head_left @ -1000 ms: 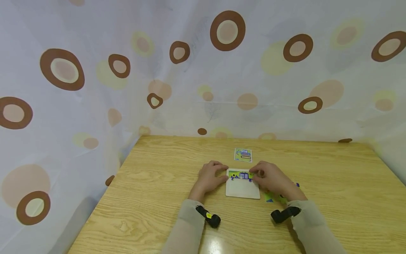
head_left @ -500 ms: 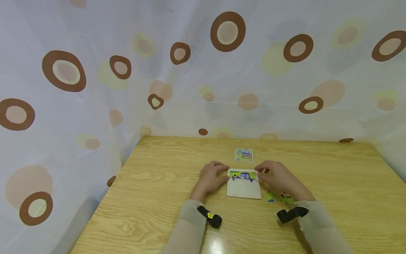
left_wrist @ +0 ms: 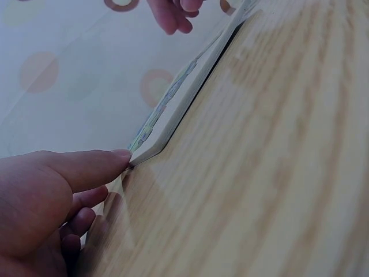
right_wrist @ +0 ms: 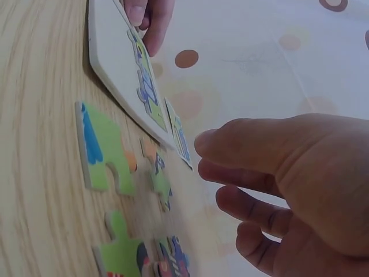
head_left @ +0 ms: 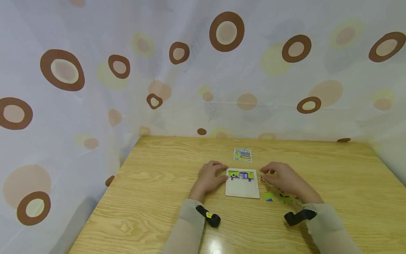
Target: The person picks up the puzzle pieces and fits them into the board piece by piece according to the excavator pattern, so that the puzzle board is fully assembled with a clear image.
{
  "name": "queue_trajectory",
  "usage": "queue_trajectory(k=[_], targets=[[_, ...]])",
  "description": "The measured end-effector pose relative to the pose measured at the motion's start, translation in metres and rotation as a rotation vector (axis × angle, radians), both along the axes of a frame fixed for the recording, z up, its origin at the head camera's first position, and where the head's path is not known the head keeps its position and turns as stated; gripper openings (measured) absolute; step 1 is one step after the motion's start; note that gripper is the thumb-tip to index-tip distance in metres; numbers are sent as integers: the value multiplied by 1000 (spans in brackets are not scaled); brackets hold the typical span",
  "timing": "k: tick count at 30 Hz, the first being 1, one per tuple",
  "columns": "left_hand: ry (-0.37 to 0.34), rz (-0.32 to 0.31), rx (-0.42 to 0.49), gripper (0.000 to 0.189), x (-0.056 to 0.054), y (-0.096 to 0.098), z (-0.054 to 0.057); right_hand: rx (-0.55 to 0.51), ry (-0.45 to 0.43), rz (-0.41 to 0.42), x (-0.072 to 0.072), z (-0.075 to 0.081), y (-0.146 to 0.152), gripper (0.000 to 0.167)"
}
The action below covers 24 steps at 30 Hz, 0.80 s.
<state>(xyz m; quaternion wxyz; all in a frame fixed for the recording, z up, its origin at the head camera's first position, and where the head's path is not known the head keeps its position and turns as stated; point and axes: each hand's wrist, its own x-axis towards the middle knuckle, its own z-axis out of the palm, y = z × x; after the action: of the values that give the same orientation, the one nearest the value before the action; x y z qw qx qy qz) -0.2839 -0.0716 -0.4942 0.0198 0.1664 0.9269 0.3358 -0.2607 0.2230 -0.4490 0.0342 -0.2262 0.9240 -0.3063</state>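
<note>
The white, square, shallow puzzle tray (head_left: 242, 191) lay flat on the tabletop, its far part filled by an interlocked strip of flat green, yellow and purple puzzle pieces (head_left: 245, 175) and its near part bare white. What had just changed was the right hand (head_left: 283, 178): half a second earlier its fingertips had been at the tray's right edge, and now they were off it, just beside the tray at about 3 o'clock. The strip lay in place without that hand's support, so the far band looked settled, while by my judgement the bare part had yet to be filled. The right hand's grip was apart, fingers loosely bent, with nothing visible held. The left hand (head_left: 210, 178) had not shifted; its thumb and forefinger, well spread, touched the tray's edge at about 10 o'clock, steadying it rather than clamping it. Near the right fingertips lay a small orange, green and blue jigsaw piece (right_wrist: 161, 183); toward 4 o'clock were a flat green jigsaw piece with a blue corner (right_wrist: 106, 138) and, beyond it, a green jigsaw piece with a rounded tab (right_wrist: 118, 251) and a blue-purple jigsaw piece (right_wrist: 174, 257). A square printed picture card (head_left: 242, 155) lay at 12 o'clock from the tray on the pale wood-grained tabletop (head_left: 152, 204), before a white curtain with brown-ringed spots (head_left: 190, 21).
</note>
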Motion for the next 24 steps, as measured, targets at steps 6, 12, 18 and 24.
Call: queue_trajectory(k=[6, 12, 18, 24], targets=[[-3, -2, 2, 37, -1, -1, -1, -12, 0, 16, 4, -2, 5, 24], [-3, -1, -1, 37, -1, 1, 1, -12, -29, 5, 4, -9, 9, 26], [-1, -3, -8, 38, 0, 1, 1, 9, -24, 5, 2, -15, 10, 27], [-3, 2, -8, 38, 1, 0, 1, 43, -2, 19, -1, -19, 10, 26]])
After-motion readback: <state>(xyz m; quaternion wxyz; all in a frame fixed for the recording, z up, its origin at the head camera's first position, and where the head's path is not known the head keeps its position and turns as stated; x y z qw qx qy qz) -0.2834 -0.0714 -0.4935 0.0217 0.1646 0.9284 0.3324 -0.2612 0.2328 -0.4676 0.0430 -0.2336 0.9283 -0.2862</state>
